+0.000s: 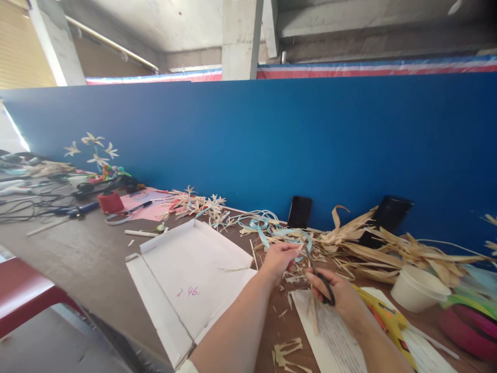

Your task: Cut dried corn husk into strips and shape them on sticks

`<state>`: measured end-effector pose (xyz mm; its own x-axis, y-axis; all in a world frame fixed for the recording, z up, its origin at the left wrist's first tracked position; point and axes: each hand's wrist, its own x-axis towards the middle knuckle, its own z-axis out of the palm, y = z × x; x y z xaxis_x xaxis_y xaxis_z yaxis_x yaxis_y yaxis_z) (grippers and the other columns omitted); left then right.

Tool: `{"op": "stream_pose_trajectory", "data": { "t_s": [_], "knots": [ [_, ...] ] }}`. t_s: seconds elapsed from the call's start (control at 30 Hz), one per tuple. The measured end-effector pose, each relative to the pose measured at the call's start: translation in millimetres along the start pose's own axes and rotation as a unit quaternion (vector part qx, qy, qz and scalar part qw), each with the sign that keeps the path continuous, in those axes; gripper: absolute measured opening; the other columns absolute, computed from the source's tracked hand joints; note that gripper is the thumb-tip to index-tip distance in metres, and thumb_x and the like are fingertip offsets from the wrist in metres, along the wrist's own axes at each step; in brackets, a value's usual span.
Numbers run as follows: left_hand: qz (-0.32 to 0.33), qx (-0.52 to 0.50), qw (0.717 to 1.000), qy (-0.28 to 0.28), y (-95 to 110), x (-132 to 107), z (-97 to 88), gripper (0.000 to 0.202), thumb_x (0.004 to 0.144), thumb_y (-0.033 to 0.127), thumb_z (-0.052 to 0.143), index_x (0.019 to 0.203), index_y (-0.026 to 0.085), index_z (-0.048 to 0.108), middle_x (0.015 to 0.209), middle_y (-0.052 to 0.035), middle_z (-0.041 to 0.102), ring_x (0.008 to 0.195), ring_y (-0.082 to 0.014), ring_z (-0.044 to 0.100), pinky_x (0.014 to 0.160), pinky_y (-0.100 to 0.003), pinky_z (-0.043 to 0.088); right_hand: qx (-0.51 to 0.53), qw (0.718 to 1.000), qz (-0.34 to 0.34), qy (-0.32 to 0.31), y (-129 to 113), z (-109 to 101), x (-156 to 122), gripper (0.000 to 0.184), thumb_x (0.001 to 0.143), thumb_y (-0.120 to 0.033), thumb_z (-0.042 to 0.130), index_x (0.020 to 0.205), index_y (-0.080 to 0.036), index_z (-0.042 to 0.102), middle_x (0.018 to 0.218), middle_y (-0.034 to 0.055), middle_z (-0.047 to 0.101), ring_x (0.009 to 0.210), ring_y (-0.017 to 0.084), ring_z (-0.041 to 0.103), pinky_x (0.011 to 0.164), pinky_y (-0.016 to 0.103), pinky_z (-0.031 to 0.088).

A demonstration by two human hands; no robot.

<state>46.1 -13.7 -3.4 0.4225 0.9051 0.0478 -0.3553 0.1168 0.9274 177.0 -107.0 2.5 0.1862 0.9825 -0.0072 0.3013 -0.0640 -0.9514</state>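
Note:
My right hand point(337, 299) is closed around the black handles of a pair of scissors point(318, 273), blades pointing up and away. My left hand point(280, 257) pinches a thin strip of dried leaf point(298, 243) right at the blade tips. Both hands hover over the brown table point(77, 254), above a printed paper sheet point(334, 331) strewn with leaf scraps. Pale blue ribbon point(267, 225) curls just beyond my left hand.
A flattened white box lid point(186, 280) lies to the left. Dried corn husks point(388, 246), a white cup point(417, 287), a yellow glue gun point(384, 316) and coloured hoops point(469, 316) sit to the right. Two phones point(300, 211) lean on the blue partition point(272, 140). Husk flowers, red thread and cables lie far left.

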Motion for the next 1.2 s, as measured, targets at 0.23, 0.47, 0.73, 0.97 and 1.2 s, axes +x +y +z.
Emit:
{"op": "stream_pose_trajectory", "data": {
  "t_s": [0.23, 0.47, 0.73, 0.97, 1.2],
  "knots": [
    [-0.005, 0.003, 1.0, 0.005, 3.0, -2.8, 0.7, 0.027, 0.064, 0.027, 0.068, 0.087, 0.014, 0.07, 0.061, -0.0013, 0.054, 0.047, -0.0057, 0.038, 0.04, -0.019, 0.027, -0.003, 1.0, 0.004, 0.004, 1.2, -0.6, 1.3, 0.044, 0.069, -0.052, 0.064, 0.095, -0.017, 0.067, 0.052, -0.0038, 0.053, 0.049, 0.012, 0.044, 0.05, 0.025, 0.032],
    [0.002, 0.002, 1.0, 0.027, 2.5, -0.5, 1.4, 0.027, 0.063, 0.029, 0.069, 0.084, 0.013, 0.069, 0.062, -0.0015, 0.055, 0.048, -0.0056, 0.039, 0.04, -0.018, 0.029, 0.023, 0.999, 0.022, 0.037, -0.9, 1.8, 3.2, 0.044, 0.067, -0.049, 0.066, 0.096, -0.017, 0.062, 0.054, -0.0027, 0.058, 0.051, 0.014, 0.049, 0.053, 0.026, 0.037],
    [0.042, -0.036, 0.997, 0.05, -0.6, 2.3, -2.8, 0.037, 0.06, 0.04, 0.074, 0.083, 0.012, 0.067, 0.081, -0.0048, 0.063, 0.064, -0.0086, 0.054, 0.059, -0.02, 0.044, -0.329, 0.934, 0.021, 0.14, -9.9, 1.1, 6.8, 0.031, 0.067, -0.051, 0.06, 0.062, -0.025, 0.042, 0.052, -0.001, 0.059, 0.052, 0.019, 0.052, 0.052, 0.028, 0.033],
    [0.045, 0.092, 0.994, -0.027, -5.6, 1.4, 0.7, 0.026, 0.067, 0.032, 0.068, 0.082, 0.011, 0.068, 0.085, -0.007, 0.066, 0.064, -0.0105, 0.055, 0.062, -0.024, 0.047, -0.44, 0.893, -0.031, 0.09, -26.2, 16.3, 2.4, 0.015, 0.07, -0.029, 0.057, 0.063, -0.024, 0.045, 0.054, -0.002, 0.056, 0.052, 0.016, 0.049, 0.049, 0.025, 0.024],
    [0.149, 0.251, 0.956, 0.036, -1.7, -2.7, 3.5, 0.018, 0.078, 0.026, 0.055, 0.085, 0.016, 0.069, 0.075, -0.0026, 0.065, 0.062, -0.0122, 0.056, 0.064, -0.024, 0.044, -0.514, 0.854, -0.073, 0.047, -43.2, 8.6, -3.0, 0.01, 0.075, -0.016, 0.053, 0.069, -0.023, 0.057, 0.063, 0.0019, 0.064, 0.062, 0.017, 0.057, 0.053, 0.026, 0.025]
  ]
}}
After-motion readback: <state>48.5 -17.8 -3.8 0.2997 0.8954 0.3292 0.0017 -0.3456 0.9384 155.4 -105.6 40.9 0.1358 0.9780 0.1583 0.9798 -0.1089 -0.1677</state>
